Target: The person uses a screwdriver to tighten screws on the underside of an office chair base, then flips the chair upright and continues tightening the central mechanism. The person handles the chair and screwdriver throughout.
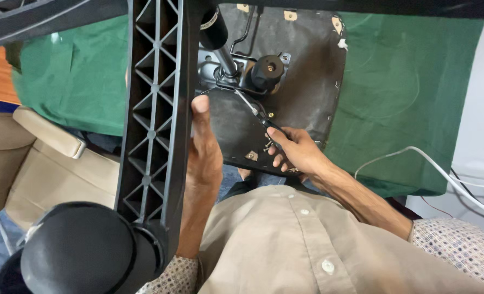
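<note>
— Black plastic chair leg (154, 125): what is bracing it?

— I am seeing the left hand (205, 155) lying flat against it, fingers extended. The right hand (295, 149) is gripping a screwdriver (255, 111) on the seat underside (302, 71).

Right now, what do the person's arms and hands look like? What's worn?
Both hands are bare: left hand, right hand. No gloves, rings or watch visible. Forearms are uncovered; patterned sleeves with a small checked print are pushed up near the elbows. A beige buttoned vest covers the chest.
</note>
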